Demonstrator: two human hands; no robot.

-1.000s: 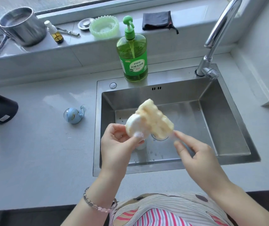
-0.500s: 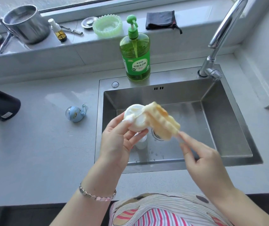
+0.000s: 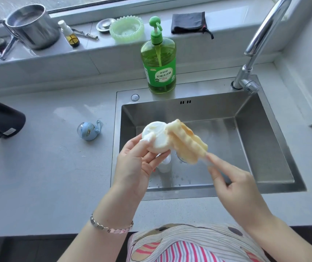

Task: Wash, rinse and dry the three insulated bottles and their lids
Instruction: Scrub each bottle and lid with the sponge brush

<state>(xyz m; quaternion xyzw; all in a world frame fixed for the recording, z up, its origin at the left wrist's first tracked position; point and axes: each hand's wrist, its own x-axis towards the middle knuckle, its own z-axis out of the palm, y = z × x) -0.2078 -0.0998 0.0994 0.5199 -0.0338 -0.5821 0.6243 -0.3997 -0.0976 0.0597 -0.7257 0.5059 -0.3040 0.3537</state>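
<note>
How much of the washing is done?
Nothing looks finished yet. The left hand holds a soapy white lid while the right hand holds the sponge against it. The blue lid and black bottle sit on the counter, a white bottle in the sink.

On the grey window ledge (image 3: 37,61), left to right: a stainless steel pot with a side handle (image 3: 32,25), a small clear spray bottle holding yellow liquid (image 3: 70,35), a thin metal utensil lying flat (image 3: 87,35), a round metal drain stopper (image 3: 104,25), a pale green scalloped dish (image 3: 126,29) and a folded black cloth (image 3: 188,23). A tall green pump bottle of dish liquid (image 3: 159,61) stands upright on the back rim of the rectangular stainless steel sink (image 3: 265,133), near a round metal button (image 3: 135,97) set in the same rim. A curved chrome tap (image 3: 261,35) rises at the sink's back right corner, and pale grey worktop (image 3: 47,167) surrounds the sink.
</note>
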